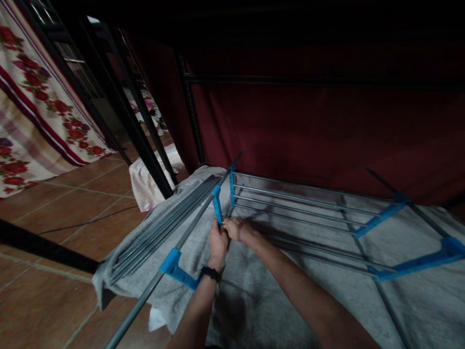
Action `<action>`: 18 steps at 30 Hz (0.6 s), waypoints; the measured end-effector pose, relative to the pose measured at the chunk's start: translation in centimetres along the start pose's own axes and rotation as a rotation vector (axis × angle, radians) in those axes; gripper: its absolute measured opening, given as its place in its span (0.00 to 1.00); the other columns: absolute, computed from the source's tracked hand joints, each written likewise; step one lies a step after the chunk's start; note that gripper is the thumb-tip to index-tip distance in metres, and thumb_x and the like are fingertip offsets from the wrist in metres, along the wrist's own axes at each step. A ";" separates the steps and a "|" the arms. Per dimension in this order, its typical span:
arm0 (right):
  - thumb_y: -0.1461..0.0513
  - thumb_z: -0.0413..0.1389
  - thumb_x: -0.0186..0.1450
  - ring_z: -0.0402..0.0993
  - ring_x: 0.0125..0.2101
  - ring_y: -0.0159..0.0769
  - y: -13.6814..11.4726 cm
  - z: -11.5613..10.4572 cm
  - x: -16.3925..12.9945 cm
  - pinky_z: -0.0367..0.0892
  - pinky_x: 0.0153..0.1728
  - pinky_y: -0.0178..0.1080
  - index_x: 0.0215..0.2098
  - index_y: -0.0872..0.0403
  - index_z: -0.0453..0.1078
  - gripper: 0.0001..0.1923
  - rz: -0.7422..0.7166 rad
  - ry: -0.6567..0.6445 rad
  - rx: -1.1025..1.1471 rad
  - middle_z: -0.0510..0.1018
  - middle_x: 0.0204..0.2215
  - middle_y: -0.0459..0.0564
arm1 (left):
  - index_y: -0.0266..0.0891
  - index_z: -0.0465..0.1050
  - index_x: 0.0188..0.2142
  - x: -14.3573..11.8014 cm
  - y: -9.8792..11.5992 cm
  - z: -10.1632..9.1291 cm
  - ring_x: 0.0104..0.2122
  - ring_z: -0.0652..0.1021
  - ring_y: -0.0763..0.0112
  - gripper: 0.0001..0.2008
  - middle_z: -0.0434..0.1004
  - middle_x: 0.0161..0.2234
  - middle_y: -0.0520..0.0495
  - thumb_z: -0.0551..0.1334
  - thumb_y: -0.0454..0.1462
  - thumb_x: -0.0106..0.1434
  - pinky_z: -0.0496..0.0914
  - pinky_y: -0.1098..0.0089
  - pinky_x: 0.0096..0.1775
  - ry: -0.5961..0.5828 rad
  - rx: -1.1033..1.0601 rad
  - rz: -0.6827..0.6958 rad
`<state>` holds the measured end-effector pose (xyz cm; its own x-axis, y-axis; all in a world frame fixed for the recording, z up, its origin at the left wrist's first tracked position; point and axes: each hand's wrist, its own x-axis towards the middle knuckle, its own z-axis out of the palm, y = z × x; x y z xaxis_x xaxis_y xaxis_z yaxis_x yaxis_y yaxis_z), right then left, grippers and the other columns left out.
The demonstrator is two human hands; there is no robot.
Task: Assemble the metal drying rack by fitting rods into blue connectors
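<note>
Head view looks down on a grey metal drying rack [290,203] with blue plastic joints, lying flat on a grey towel [261,295] spread over the floor. Both hands meet near the rack's left side. The left hand [217,245], a black watch [209,273] on its wrist, is curled shut around a grey rod just below a blue connector [217,206]. The right hand [238,229] touches the left, its fingers pinched together at the foot of that same connector. A long side tube [170,264] runs from the near left to the far middle, past a bundle of folded rails [163,228] on its left. Terracotta floor tiles [65,203] lie left of the towel, with a floral cloth [39,102] hanging at far left and a dark red curtain [327,126] behind the rack.
</note>
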<state>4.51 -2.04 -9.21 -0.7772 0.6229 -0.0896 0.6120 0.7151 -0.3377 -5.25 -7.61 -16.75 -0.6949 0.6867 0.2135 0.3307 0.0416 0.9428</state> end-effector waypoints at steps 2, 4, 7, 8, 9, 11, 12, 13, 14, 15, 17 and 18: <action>0.59 0.46 0.75 0.77 0.51 0.41 -0.3 0.2 -0.5 0.69 0.52 0.42 0.59 0.53 0.68 0.18 0.014 0.023 -0.015 0.80 0.52 0.57 | 0.40 0.73 0.43 -0.1 0.1 0.0 0.40 0.80 0.60 0.18 0.81 0.40 0.42 0.56 0.25 0.55 0.71 0.63 0.48 -0.004 0.009 0.010; 0.59 0.44 0.76 0.74 0.54 0.42 -0.6 0.5 -1.5 0.67 0.55 0.44 0.61 0.53 0.64 0.19 0.044 0.087 -0.044 0.77 0.55 0.58 | 0.39 0.73 0.43 -0.1 0.2 -0.1 0.38 0.79 0.61 0.16 0.81 0.39 0.42 0.57 0.26 0.57 0.71 0.63 0.48 -0.010 0.016 0.010; 0.58 0.43 0.76 0.73 0.54 0.44 -0.2 1.0 -3.5 0.65 0.57 0.45 0.59 0.53 0.65 0.18 0.115 0.185 -0.122 0.76 0.55 0.60 | 0.40 0.72 0.40 -0.2 0.3 -0.1 0.34 0.78 0.63 0.09 0.79 0.34 0.44 0.58 0.29 0.60 0.72 0.63 0.46 -0.011 0.033 0.001; 0.58 0.42 0.76 0.73 0.54 0.45 0.1 1.2 -4.2 0.65 0.56 0.46 0.58 0.54 0.66 0.18 0.140 0.202 -0.152 0.76 0.55 0.61 | 0.41 0.72 0.39 -0.2 0.3 0.0 0.34 0.77 0.63 0.08 0.79 0.33 0.45 0.58 0.30 0.61 0.72 0.63 0.45 -0.006 0.037 -0.004; 0.58 0.41 0.77 0.73 0.53 0.46 0.5 1.4 -4.8 0.65 0.56 0.46 0.57 0.54 0.67 0.18 0.158 0.208 -0.178 0.76 0.54 0.62 | 0.41 0.71 0.38 -0.3 0.3 0.0 0.34 0.77 0.62 0.07 0.79 0.33 0.45 0.58 0.31 0.61 0.72 0.62 0.45 0.002 0.039 -0.008; 0.58 0.39 0.77 0.74 0.52 0.46 1.2 1.8 -5.5 0.65 0.55 0.46 0.57 0.55 0.67 0.20 0.169 0.210 -0.218 0.76 0.54 0.63 | 0.42 0.71 0.39 -0.3 0.3 0.1 0.35 0.78 0.61 0.07 0.78 0.34 0.44 0.58 0.31 0.61 0.72 0.62 0.45 0.018 0.042 -0.016; 0.58 0.38 0.77 0.74 0.51 0.45 1.6 1.9 -5.6 0.66 0.53 0.45 0.57 0.55 0.67 0.21 0.163 0.202 -0.230 0.76 0.54 0.63 | 0.42 0.71 0.39 -0.3 0.2 0.1 0.35 0.78 0.61 0.07 0.78 0.34 0.44 0.59 0.31 0.61 0.72 0.62 0.45 0.025 0.044 -0.018; 0.58 0.37 0.77 0.75 0.51 0.45 1.8 2.0 -5.6 0.67 0.52 0.44 0.57 0.55 0.68 0.21 0.153 0.190 -0.236 0.76 0.55 0.62 | 0.42 0.71 0.39 -0.3 0.2 0.1 0.36 0.78 0.60 0.07 0.78 0.34 0.44 0.59 0.31 0.61 0.72 0.62 0.45 0.029 0.046 -0.019; 0.58 0.37 0.78 0.75 0.51 0.44 2.0 2.0 -5.5 0.67 0.51 0.44 0.57 0.55 0.68 0.22 0.143 0.179 -0.238 0.76 0.54 0.62 | 0.42 0.71 0.38 -0.3 0.2 0.1 0.35 0.78 0.60 0.07 0.78 0.34 0.44 0.59 0.31 0.61 0.72 0.62 0.45 0.030 0.049 -0.018; 0.59 0.36 0.78 0.75 0.50 0.44 2.2 2.0 -5.4 0.68 0.50 0.43 0.56 0.54 0.69 0.22 0.134 0.167 -0.236 0.77 0.54 0.61 | 0.42 0.71 0.38 -0.3 0.1 0.1 0.35 0.78 0.61 0.07 0.78 0.34 0.44 0.58 0.31 0.61 0.72 0.63 0.45 0.029 0.053 -0.015; 0.59 0.36 0.78 0.76 0.50 0.43 2.3 1.9 -5.2 0.69 0.48 0.43 0.54 0.54 0.70 0.22 0.124 0.148 -0.223 0.78 0.52 0.59 | 0.42 0.71 0.38 -0.3 0.1 0.0 0.35 0.78 0.61 0.08 0.78 0.34 0.44 0.58 0.31 0.61 0.71 0.63 0.45 0.024 0.061 -0.006; 0.59 0.36 0.78 0.76 0.49 0.43 2.4 1.8 -5.1 0.69 0.48 0.43 0.53 0.54 0.71 0.22 0.123 0.143 -0.213 0.79 0.51 0.58 | 0.42 0.71 0.39 -0.3 0.1 0.0 0.35 0.78 0.62 0.08 0.78 0.34 0.44 0.58 0.31 0.61 0.71 0.64 0.44 0.020 0.065 -0.002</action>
<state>9.63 -4.08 -11.24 -0.6762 0.7365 0.0206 0.7289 0.6728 -0.1265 -5.04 -7.78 -16.75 -0.7080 0.6718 0.2177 0.3699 0.0901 0.9247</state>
